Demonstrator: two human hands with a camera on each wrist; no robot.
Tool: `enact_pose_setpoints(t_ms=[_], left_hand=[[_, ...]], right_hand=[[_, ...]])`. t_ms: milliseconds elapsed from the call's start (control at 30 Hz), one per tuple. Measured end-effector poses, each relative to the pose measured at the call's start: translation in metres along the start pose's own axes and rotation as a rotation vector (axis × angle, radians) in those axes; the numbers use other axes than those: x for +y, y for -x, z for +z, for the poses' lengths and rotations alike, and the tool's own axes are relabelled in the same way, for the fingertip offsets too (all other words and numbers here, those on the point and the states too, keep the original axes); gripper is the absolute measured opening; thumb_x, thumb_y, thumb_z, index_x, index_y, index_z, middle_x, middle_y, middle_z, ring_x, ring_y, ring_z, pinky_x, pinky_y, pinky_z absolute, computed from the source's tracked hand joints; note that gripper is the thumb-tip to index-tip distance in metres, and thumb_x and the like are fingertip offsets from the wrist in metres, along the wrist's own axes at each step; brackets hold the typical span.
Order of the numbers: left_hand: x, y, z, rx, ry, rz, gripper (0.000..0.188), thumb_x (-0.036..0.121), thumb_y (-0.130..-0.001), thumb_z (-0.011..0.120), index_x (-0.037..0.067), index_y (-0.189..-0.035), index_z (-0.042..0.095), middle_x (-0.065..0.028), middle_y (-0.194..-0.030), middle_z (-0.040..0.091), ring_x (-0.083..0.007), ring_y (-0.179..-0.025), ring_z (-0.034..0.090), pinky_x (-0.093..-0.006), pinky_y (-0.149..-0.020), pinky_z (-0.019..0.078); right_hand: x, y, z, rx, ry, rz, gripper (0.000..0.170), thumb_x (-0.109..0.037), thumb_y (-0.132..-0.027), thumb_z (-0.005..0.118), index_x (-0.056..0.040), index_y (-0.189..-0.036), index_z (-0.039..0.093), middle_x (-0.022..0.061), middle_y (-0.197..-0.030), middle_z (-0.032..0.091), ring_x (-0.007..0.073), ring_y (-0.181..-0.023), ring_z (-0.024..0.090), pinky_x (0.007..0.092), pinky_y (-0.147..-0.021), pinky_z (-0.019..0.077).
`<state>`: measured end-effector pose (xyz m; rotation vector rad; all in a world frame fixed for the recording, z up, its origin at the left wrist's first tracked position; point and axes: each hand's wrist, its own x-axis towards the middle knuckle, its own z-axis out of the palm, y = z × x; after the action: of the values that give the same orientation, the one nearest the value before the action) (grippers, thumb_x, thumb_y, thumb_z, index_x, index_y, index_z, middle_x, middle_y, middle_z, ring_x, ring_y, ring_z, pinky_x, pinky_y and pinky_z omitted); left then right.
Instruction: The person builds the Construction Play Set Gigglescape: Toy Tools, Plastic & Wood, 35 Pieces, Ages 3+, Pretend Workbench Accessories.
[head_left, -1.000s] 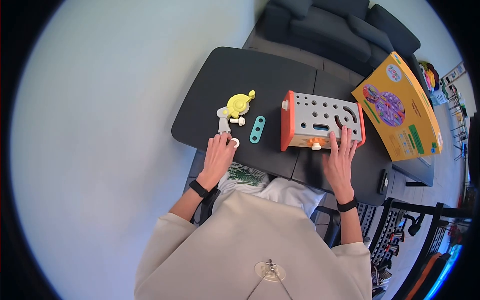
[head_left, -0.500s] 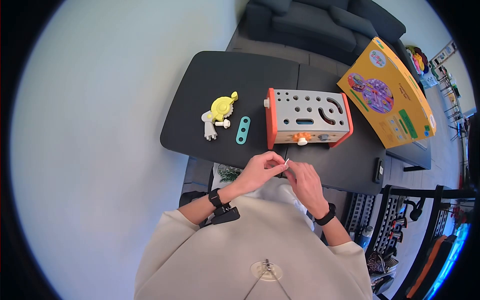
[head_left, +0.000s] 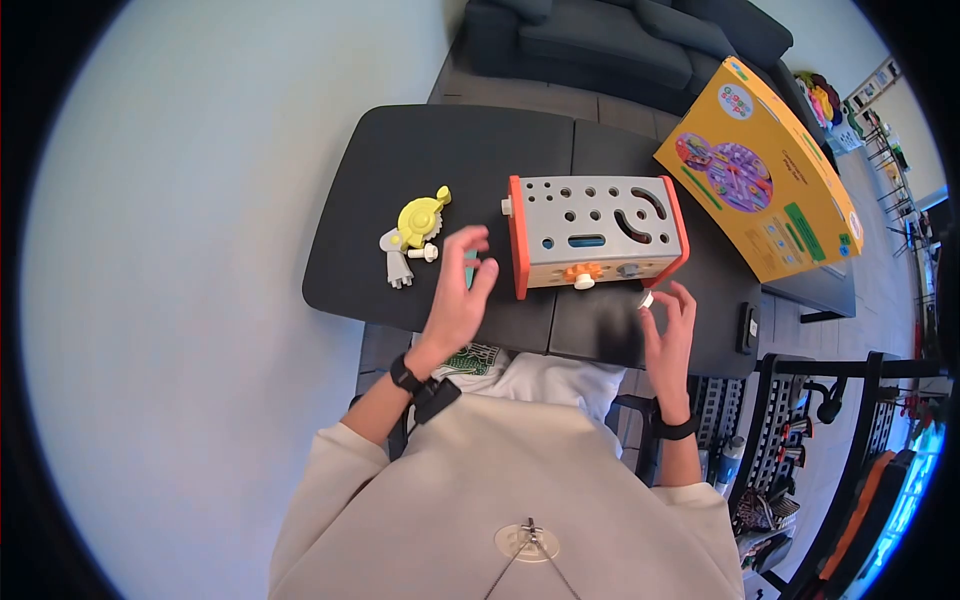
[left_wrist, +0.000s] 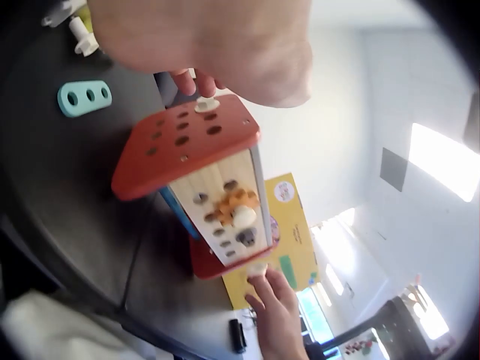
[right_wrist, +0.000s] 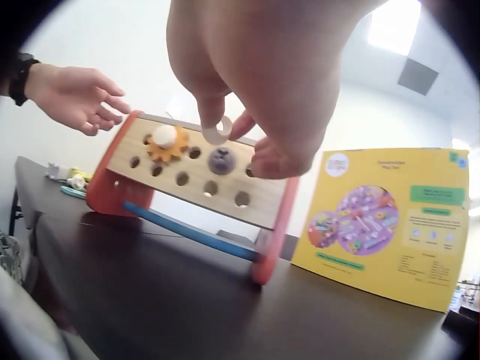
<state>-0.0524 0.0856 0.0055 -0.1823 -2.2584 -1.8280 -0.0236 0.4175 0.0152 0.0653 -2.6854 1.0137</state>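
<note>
A small white ring-shaped piece (right_wrist: 217,132) is pinched between the thumb and fingers of my right hand (head_left: 673,345), in front of the toy workbench's right end. The workbench (head_left: 583,204) has a grey perforated top, red end panels and a wooden front. On that front sit an orange gear (right_wrist: 166,144) with a white knob and a grey-purple bolt head (right_wrist: 222,160). My left hand (head_left: 459,300) hovers left of the workbench with fingers loosely bent, nothing in them. It partly hides a teal three-hole strip (left_wrist: 82,97) in the head view.
A yellow toy saw (head_left: 418,222) with a grey handle lies at the left, a white bolt (head_left: 428,253) beside it. The tall yellow box (head_left: 755,170) stands behind the workbench's right end. A small black object (head_left: 747,328) lies near the table's right edge.
My hands came together in front of the workbench around the white piece, then parted. The piece went from my left hand to my right, and my left hand moved back leftward.
</note>
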Motion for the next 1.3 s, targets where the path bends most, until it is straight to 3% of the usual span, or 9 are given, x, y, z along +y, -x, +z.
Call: enact_pose_setpoints(t_ms=[67, 133, 200, 267, 400, 767, 833, 1033, 1300], left_hand=[[-0.013, -0.018, -0.005, -0.068, 0.067, -0.053, 0.062, 0.031, -0.114, 0.052, 0.002, -0.163, 0.030, -0.0197, -0.168, 0.034, -0.0322, -0.154, 0.039, -0.0470, -0.124, 0.0350], [-0.022, -0.034, -0.001, -0.082, 0.092, -0.051, 0.062, 0.033, -0.115, 0.051, 0.002, -0.164, 0.028, -0.0211, -0.171, 0.029, -0.0333, -0.158, 0.033, -0.0477, -0.127, 0.0302], [-0.020, -0.044, 0.004, -0.124, 0.176, -0.076, 0.059, 0.034, -0.117, 0.045, 0.002, -0.163, 0.027, -0.0239, -0.176, 0.019, -0.0349, -0.165, 0.018, -0.0481, -0.133, 0.0190], [-0.029, -0.049, 0.012, -0.151, 0.186, -0.075, 0.057, 0.033, -0.118, 0.044, 0.002, -0.162, 0.026, -0.0242, -0.176, 0.019, -0.0350, -0.165, 0.019, -0.0476, -0.133, 0.0190], [-0.039, -0.055, 0.019, -0.210, 0.202, -0.061, 0.047, 0.030, -0.119, 0.040, 0.002, -0.153, 0.025, -0.0246, -0.177, 0.014, -0.0343, -0.165, 0.016, -0.0469, -0.133, 0.0185], [-0.051, -0.082, 0.026, -0.121, 0.243, -0.009, 0.037, 0.039, -0.119, 0.036, 0.004, -0.130, 0.031, -0.0281, -0.175, 0.020, -0.0366, -0.160, 0.028, -0.0470, -0.130, 0.0243], [-0.042, -0.082, 0.028, -0.107, 0.198, -0.107, 0.038, 0.041, -0.119, 0.036, 0.004, -0.128, 0.032, -0.0281, -0.172, 0.026, -0.0337, -0.156, 0.034, -0.0466, -0.128, 0.0266], [-0.038, -0.082, 0.031, -0.102, 0.135, -0.129, 0.055, 0.053, -0.118, 0.027, 0.002, -0.140, 0.029, -0.0221, -0.163, 0.034, -0.0318, -0.155, 0.036, -0.0443, -0.127, 0.0280], [-0.036, -0.079, 0.028, -0.091, 0.162, -0.257, 0.079, 0.071, -0.112, 0.020, 0.004, -0.155, 0.026, -0.0173, -0.158, 0.035, -0.0268, -0.155, 0.030, -0.0446, -0.129, 0.0237]], right_hand=[[0.021, -0.004, 0.002, -0.063, 0.057, 0.030, 0.027, -0.011, -0.096, 0.076, -0.0051, -0.121, 0.067, 0.0249, -0.160, 0.043, 0.0448, -0.144, 0.047, 0.0485, -0.117, 0.0411], [0.046, -0.009, 0.014, -0.146, 0.096, 0.044, 0.025, -0.015, -0.095, 0.079, -0.0063, -0.117, 0.070, 0.0268, -0.172, 0.030, 0.0480, -0.151, 0.040, 0.0491, -0.121, 0.0378], [0.057, -0.015, 0.025, -0.191, 0.036, 0.023, 0.025, -0.015, -0.094, 0.079, -0.0050, -0.116, 0.070, 0.0270, -0.169, 0.034, 0.0481, -0.149, 0.041, 0.0485, -0.120, 0.0381], [0.058, -0.023, 0.028, -0.304, -0.109, 0.026, 0.026, -0.016, -0.094, 0.079, -0.0009, -0.113, 0.070, 0.0256, -0.157, 0.047, 0.0461, -0.141, 0.049, 0.0461, -0.116, 0.0423], [0.053, -0.026, 0.033, -0.245, -0.126, 0.058, 0.026, -0.017, -0.096, 0.075, 0.0016, -0.113, 0.068, 0.0203, -0.138, 0.059, 0.0417, -0.126, 0.060, 0.0457, -0.106, 0.0487], [0.049, -0.028, 0.044, -0.134, -0.112, 0.067, 0.026, -0.015, -0.098, 0.074, 0.0039, -0.114, 0.067, 0.0197, -0.132, 0.063, 0.0431, -0.119, 0.064, 0.0460, -0.100, 0.0516], [0.048, -0.029, 0.045, -0.118, -0.114, 0.045, 0.027, -0.015, -0.097, 0.074, 0.0043, -0.114, 0.067, 0.0201, -0.131, 0.064, 0.0436, -0.117, 0.064, 0.0466, -0.099, 0.0519], [0.033, -0.027, 0.042, -0.081, -0.086, 0.080, 0.028, -0.014, -0.098, 0.075, 0.0043, -0.116, 0.066, 0.0207, -0.126, 0.066, 0.0437, -0.112, 0.067, 0.0473, -0.096, 0.0529], [-0.001, -0.029, 0.008, -0.019, -0.236, 0.074, 0.025, -0.009, -0.098, 0.073, 0.0022, -0.119, 0.065, 0.0166, -0.124, 0.068, 0.0303, -0.110, 0.067, 0.0385, -0.099, 0.0522]])
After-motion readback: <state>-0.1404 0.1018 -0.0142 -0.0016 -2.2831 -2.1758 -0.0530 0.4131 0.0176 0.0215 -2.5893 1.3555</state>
